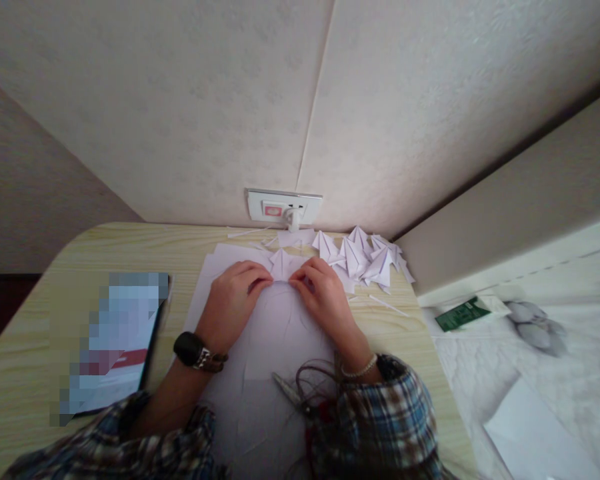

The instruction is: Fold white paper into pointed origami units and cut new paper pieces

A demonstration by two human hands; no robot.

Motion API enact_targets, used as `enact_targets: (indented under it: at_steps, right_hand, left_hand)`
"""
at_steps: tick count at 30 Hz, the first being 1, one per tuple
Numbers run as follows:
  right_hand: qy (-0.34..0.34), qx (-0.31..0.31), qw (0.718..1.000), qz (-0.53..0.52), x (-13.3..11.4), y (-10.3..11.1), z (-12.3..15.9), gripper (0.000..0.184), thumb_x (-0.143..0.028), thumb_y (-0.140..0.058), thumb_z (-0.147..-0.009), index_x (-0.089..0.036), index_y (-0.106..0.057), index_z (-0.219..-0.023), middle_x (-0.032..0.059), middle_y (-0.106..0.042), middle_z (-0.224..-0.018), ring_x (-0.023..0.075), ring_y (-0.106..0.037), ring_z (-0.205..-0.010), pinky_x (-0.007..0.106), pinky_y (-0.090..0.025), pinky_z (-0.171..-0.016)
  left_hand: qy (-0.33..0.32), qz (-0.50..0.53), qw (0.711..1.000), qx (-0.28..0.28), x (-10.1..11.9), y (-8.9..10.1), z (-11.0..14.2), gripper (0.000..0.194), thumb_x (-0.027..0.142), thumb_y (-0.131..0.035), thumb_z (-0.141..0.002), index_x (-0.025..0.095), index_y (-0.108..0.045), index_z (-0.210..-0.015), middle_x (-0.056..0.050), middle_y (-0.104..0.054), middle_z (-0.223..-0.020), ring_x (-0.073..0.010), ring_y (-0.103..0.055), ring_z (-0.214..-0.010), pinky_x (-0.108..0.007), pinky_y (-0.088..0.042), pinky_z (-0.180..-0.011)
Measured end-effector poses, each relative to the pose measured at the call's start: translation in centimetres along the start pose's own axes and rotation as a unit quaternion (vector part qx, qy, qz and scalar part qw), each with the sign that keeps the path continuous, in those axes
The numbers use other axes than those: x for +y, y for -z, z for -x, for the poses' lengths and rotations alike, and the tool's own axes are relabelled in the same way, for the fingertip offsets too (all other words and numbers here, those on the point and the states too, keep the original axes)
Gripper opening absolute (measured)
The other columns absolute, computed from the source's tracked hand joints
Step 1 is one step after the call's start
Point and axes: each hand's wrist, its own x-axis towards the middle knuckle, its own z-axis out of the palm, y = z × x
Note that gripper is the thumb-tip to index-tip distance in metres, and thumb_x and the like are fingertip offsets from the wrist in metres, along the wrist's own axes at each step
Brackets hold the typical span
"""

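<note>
1. Centrally, a small white folded piece (281,263), pointed at its far end, sits between the two hands, over the far part of some paper sheets (267,347).
2. At the folded piece's near left corner, the left hand (234,293) pinches it between thumb and forefinger, the other fingers curled close together; a dark watch (189,348) circles that wrist.
3. At its near right corner, the right hand (324,290) pinches likewise, its remaining fingers bent; a beaded bracelet (363,370) is on the wrist.
4. Nearer the person than the folded piece, scissors (289,393) lie on the sheets, their blades angled away, the handles partly hidden by the right sleeve (395,400).
5. Just right of the folded piece, similar pointed paper shapes (355,257) lie heaped on the wooden table (80,267).
6. Beyond the folded piece, a plug (293,219) stands in a wall socket (257,207).
7. Left of it, a tablet (130,373) rests on the table, its screen pixelated.
8. Well to its right, past the table edge, lies a green packet (463,314).
</note>
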Motion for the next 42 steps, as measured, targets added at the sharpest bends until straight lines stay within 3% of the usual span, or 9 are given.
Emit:
enact_targets:
  at_steps: [12, 21, 42]
  right_hand:
    - [-0.018, 0.004, 1.0, 0.024, -0.16, -0.08, -0.08, 0.012, -0.014, -0.064, -0.089, -0.019, -0.069, -0.08, 0.0055, -0.066, -0.083, 0.0233, -0.062, -0.087, 0.037, -0.045, -0.081]
    - [-0.026, 0.013, 0.999, 0.023, -0.26, -0.19, -0.07, 0.012, -0.014, -0.065, -0.088, -0.02, -0.069, -0.079, 0.0045, -0.067, -0.082, 0.0222, -0.062, -0.086, 0.037, -0.045, -0.08]
    - [-0.029, 0.009, 0.999, 0.01, -0.17, -0.19, -0.11, 0.011, -0.013, -0.065, -0.087, -0.02, -0.069, -0.079, 0.0046, -0.066, -0.082, 0.0219, -0.063, -0.085, 0.036, -0.046, -0.081]
  left_hand:
    - [0.025, 0.006, 1.0, 0.013, 0.03, -0.33, -0.26, 0.02, 0.032, -0.063, -0.095, 0.016, -0.067, -0.105, -0.006, -0.071, -0.106, -0.0206, -0.069, -0.093, -0.043, -0.059, -0.084]
    - [0.048, 0.012, 0.999, 0.023, -0.22, -0.44, -0.38, 0.025, 0.034, -0.063, -0.095, 0.018, -0.065, -0.113, -0.008, -0.069, -0.114, -0.0215, -0.068, -0.096, -0.043, -0.059, -0.084]
    - [0.061, 0.021, 0.998, 0.019, -0.12, -0.35, -0.37, 0.024, 0.034, -0.062, -0.095, 0.019, -0.066, -0.112, -0.008, -0.069, -0.115, -0.0216, -0.068, -0.097, -0.042, -0.059, -0.085]
